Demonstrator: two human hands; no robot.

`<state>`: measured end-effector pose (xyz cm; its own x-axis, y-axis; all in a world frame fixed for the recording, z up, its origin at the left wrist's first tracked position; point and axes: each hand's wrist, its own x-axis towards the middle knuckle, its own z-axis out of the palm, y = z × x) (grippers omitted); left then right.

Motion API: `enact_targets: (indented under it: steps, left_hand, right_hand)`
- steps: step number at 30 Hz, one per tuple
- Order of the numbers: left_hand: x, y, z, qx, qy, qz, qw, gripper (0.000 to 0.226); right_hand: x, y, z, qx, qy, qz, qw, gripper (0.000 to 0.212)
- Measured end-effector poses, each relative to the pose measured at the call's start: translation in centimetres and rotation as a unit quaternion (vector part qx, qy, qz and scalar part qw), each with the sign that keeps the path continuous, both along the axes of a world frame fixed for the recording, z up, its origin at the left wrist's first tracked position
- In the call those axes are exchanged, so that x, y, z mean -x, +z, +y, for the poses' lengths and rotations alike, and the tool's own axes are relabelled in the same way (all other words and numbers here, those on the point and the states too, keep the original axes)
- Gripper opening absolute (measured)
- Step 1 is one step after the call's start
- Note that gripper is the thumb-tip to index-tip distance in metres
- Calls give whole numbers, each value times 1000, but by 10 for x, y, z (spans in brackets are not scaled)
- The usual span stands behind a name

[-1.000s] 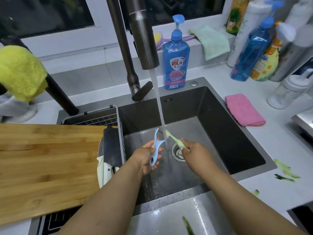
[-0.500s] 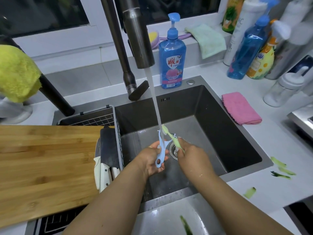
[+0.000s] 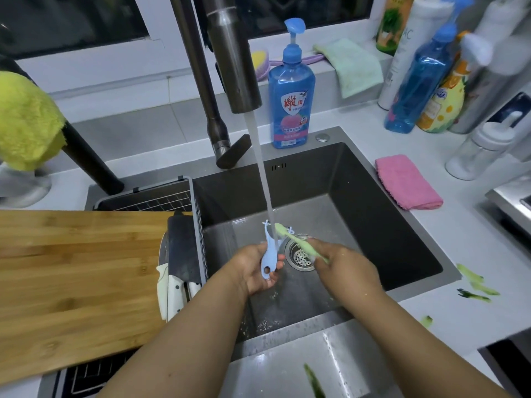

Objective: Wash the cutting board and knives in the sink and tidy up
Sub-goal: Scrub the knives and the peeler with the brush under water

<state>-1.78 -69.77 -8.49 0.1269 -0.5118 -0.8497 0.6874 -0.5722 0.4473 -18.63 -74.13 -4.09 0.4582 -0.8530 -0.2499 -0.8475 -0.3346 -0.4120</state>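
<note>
Inside sink (image 3: 373, 225): peeler (image 3: 268, 255), brush (image 3: 298, 242).

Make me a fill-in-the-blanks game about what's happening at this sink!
1. The left hand holds a peeler whose colour is ____.
2. The right hand scrubs it with a green ____.
3. The cloth on the counter right of the sink is ____.
4. Water from the tap is ____.

Missing words: blue; brush; pink; running
</note>
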Motion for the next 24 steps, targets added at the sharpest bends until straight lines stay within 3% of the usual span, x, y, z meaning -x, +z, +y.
enact_targets:
  steps: [3,7,12,17,20,24]
  left_hand:
    - [-2,4,-7,23,27,28,999,52]
    - [-8,4,-8,20,37,10,999,62]
    - [-3,7,-8,23,14,26,999,65]
    - [-10,-1,-10,7,27,15,999,51]
    - [-10,0,-7,-1,-5,-37,999,32]
    - [-8,-3,-6,15,-13,-103,994,26]
  right_hand:
    - [1,-1,7,-31,47,-10,998,38]
    - [6,0,8,-105,61,-35,992,37]
    - [-2,-1,-7,-24,53,14,998,37]
    - [0,-5,-2,-64,60,5,996,40]
    - [8,-3,-1,-85,25,-34,996,34]
    - [13,-6,-9,-64,-33,-67,995,34]
